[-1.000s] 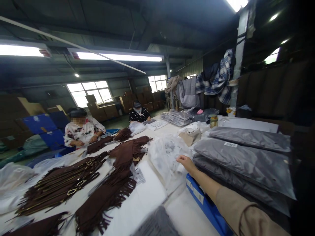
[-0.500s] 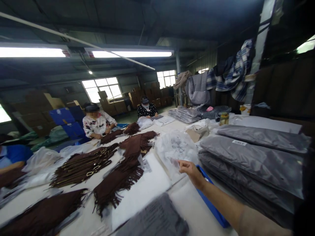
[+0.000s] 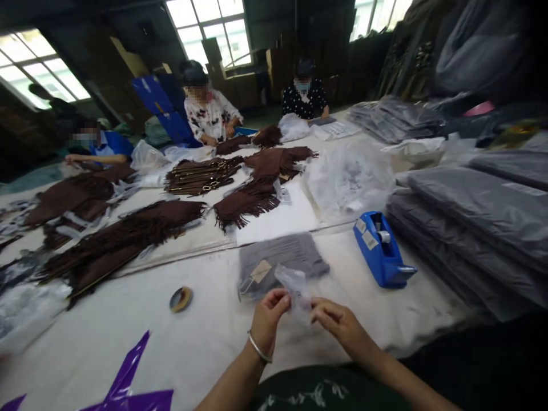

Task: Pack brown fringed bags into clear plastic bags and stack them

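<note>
My left hand [image 3: 269, 319], with a thin metal bangle at the wrist, and my right hand [image 3: 340, 328] pinch a small clear plastic bag [image 3: 296, 291] between them, just above the white-covered table [image 3: 128, 337]. Behind the bag lies a folded grey knitted garment [image 3: 278, 265] with a tan tag [image 3: 261, 271], close to my hands but apart from them. A blue tape dispenser [image 3: 379, 249] stands to the right of my right hand. A small roll of tape [image 3: 181, 299] lies on the table left of my left hand.
Brown fringed suede pieces [image 3: 124, 237] lie across the table's far side, and a bag of clear plastic [image 3: 349, 177] lies beyond the dispenser. Stacks of grey packages [image 3: 483, 228] fill the right. Purple plastic [image 3: 128, 382] lies at front left. Several co-workers [image 3: 209, 111] sit across the table.
The view has swung left and down. One arm no longer reaches towards the plastic heap; both hands are now together near my body, holding the small clear bag.
</note>
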A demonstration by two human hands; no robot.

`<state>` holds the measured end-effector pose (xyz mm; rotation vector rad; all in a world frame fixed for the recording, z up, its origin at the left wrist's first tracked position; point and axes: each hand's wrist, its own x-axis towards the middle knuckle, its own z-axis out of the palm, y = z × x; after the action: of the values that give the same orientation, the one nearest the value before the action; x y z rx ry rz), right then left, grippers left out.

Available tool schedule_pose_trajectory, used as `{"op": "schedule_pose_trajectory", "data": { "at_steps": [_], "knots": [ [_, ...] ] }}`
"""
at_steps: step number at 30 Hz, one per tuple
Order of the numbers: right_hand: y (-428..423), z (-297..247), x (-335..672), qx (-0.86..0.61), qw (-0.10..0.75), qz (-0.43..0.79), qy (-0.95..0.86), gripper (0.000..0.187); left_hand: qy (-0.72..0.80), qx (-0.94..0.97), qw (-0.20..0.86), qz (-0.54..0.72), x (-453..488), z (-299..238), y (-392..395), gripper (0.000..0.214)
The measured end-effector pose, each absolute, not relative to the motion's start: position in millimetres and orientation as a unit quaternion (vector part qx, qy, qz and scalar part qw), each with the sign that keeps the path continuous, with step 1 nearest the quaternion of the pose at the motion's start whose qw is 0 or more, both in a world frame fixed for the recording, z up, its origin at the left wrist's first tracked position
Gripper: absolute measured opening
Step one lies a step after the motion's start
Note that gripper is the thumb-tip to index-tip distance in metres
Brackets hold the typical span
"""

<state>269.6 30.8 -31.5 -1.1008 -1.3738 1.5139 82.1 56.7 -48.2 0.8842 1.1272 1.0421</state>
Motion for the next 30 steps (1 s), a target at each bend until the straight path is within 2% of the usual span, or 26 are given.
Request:
{"op": "schedule_pose_trajectory", "data": {
  "at_steps": [5, 9, 11, 15, 17, 19, 23, 26, 30],
  "knots": [
    [35.6, -51.6, 270.3, -0.436, 0.423, 0.669, -0.427, 0.039, 0.514, 0.476, 0.591, 0.399, 91.3, -39.6, 43.0, 0.024],
    [46.8, -54.6, 257.6, -0.512, 0.523, 0.597, -0.329, 0.035, 0.531, 0.579, 0.515, 0.344, 85.4, -40.5, 34.5, 0.018],
    [50.5, -53.6, 259.6, -0.525, 0.541, 0.583, -0.303, 0.033, 0.519, 0.659, 0.445, 0.314, 74.2, -44.5, 31.6, 0.018],
    [47.3, -55.0, 269.8, -0.538, 0.47, 0.616, -0.332, 0.03, 0.458, 0.821, 0.271, 0.208, 47.6, -64.2, 26.1, 0.035],
    [42.0, -56.0, 270.1, -0.541, 0.419, 0.614, -0.393, 0.027, 0.469, 0.836, 0.223, 0.179, 39.7, -75.3, 25.4, 0.03],
    [36.0, -54.9, 266.1, -0.521, 0.372, 0.609, -0.467, 0.022, 0.491, 0.822, 0.221, 0.187, 36.9, -82.2, 27.3, 0.017],
    [27.3, -45.6, 254.5, -0.461, 0.284, 0.568, -0.62, 0.02, 0.537, 0.751, 0.292, 0.251, 38.1, -76.6, 34.8, 0.012],
    [27.9, -37.4, 245.5, -0.391, 0.276, 0.504, -0.719, 0.015, 0.547, 0.708, 0.32, 0.313, 38.0, -60.1, 37.6, 0.009],
    [51.4, -34.7, 226.4, -0.356, 0.243, 0.411, -0.803, 0.018, 0.51, 0.718, 0.248, 0.404, 37.8, -35.6, 39.7, 0.007]
  ]
}}
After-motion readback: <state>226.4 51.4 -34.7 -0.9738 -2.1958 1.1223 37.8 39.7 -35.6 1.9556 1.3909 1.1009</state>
